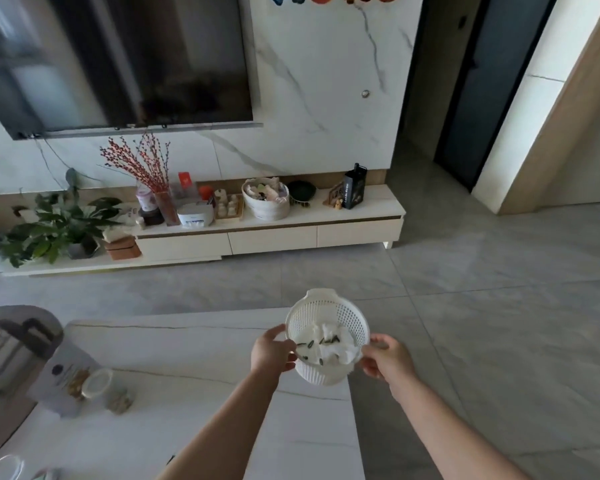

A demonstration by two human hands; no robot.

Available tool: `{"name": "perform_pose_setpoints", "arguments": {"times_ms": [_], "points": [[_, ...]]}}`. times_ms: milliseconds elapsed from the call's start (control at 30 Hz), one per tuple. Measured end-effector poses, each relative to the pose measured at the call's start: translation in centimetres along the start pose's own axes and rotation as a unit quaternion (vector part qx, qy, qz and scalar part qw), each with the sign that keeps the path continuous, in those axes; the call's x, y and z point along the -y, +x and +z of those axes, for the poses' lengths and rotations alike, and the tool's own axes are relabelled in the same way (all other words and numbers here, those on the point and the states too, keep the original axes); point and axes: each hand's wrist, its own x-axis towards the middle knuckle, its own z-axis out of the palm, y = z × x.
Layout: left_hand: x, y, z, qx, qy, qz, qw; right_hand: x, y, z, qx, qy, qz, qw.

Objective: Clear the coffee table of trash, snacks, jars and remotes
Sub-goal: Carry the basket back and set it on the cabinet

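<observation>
I hold a white perforated plastic basket (pixel 326 310) in both hands above the right end of the white marble coffee table (pixel 194 348). Inside it lie crumpled white tissue (pixel 333 342) and several dark seed shells (pixel 317 342). My left hand (pixel 272 349) grips the basket's left rim; my right hand (pixel 387 358) grips its right rim. On the table's left side a clear jar (pixel 110 389) with a white lid lies tipped beside a grey snack bag (pixel 65 379).
A round side table (pixel 0 344) stands at the far left. A low TV cabinet (pixel 271 233) crowded with plants, baskets and bottles lines the far wall under a wall-mounted TV (pixel 118 60). Grey tiled floor (pixel 482 306) spreads to the right, toward a dark doorway (pixel 482 81).
</observation>
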Motion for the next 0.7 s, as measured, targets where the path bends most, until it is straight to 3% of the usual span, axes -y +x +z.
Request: {"name": "perform_pose_setpoints", "arguments": {"times_ms": [467, 700], "points": [[-4.3, 2.0, 21.7, -0.030, -0.046, -0.034, 0.998, 6.2, 13.3, -17.0, 0.022, -0.030, -0.003, 0.999], [-7.5, 5.9, 28.9, -0.017, -0.041, -0.035, 0.998, 9.0, 19.7, -21.6, 0.008, -0.009, 0.011, 1.000]]}}
